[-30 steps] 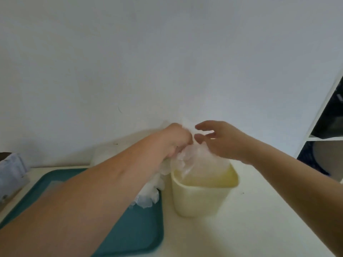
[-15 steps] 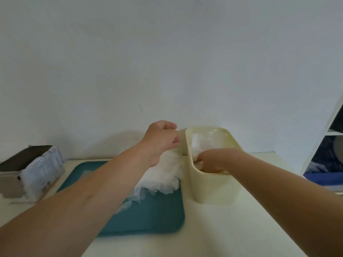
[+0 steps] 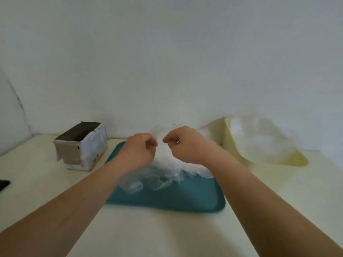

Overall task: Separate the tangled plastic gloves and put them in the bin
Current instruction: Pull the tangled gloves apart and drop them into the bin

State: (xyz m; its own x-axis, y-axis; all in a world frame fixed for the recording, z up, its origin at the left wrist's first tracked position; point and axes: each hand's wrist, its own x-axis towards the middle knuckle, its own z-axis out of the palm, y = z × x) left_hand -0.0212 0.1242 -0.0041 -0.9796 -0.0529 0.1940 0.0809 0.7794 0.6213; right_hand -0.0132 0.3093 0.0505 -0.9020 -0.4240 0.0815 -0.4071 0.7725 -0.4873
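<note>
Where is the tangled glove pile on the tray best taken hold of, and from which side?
Probably at the loose edges on the near side of the glove pile: they hang free over the teal tray, apart from the dense bunch. Come from above and the front, pinching one edge.

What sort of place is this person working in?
Probably a plain indoor work table, home or office I cannot tell: a cream tabletop against a bare white wall, a teal tray heaped with plastic gloves, and a pale yellow bin beside it.
</note>
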